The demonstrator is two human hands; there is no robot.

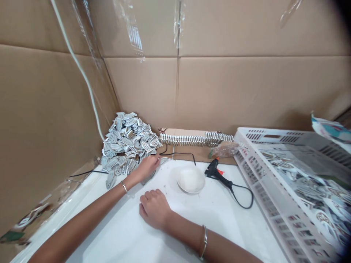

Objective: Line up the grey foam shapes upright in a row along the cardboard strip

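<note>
My left hand (146, 167) reaches out to the front edge of a heap of small silver-white clip-shaped pieces (128, 142); its fingers are pinched together around one piece at the pile's edge. My right hand (154, 208) rests on the white table (131, 233) nearer to me, fingers curled under into a loose fist, with nothing visible in it. A small white bowl (191, 179) sits just right of both hands. A black glue gun (216, 172) with an orange trigger lies beyond the bowl, its cord looping right.
A row of stacked pieces (194, 138) lines a cardboard strip at the back. A white slotted plastic crate (296, 182) holding more pieces fills the right side. Cardboard walls (219, 73) enclose the table; a white cable (82, 73) runs down the left wall.
</note>
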